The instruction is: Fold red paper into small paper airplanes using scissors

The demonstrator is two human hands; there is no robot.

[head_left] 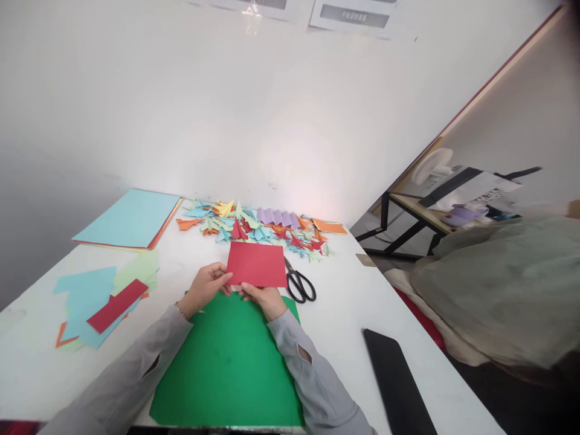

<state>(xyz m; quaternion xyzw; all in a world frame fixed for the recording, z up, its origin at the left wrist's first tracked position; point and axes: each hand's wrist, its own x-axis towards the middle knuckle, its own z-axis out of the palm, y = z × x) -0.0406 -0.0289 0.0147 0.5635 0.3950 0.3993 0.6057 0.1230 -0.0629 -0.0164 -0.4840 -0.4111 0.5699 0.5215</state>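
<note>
Both my hands hold a red rectangle of paper (pixel 257 263) just above the white table (pixel 344 314). My left hand (pixel 205 286) pinches its lower left corner, thumb on top. My right hand (pixel 266 297) grips the lower edge near the middle, fingers curled under the sheet. A large green sheet (pixel 229 362) lies flat under my wrists. Black-handled scissors (pixel 298 282) lie just right of the red paper, almost touching its right edge.
A heap of folded coloured paper pieces (pixel 258 228) lies at the back of the table. A stack of light blue sheets (pixel 130 219) sits back left, paper offcuts with a red strip (pixel 116 306) at left. A black flat object (pixel 397 380) lies front right. A grey-green fabric mass (pixel 493 290) is beyond the table's right edge.
</note>
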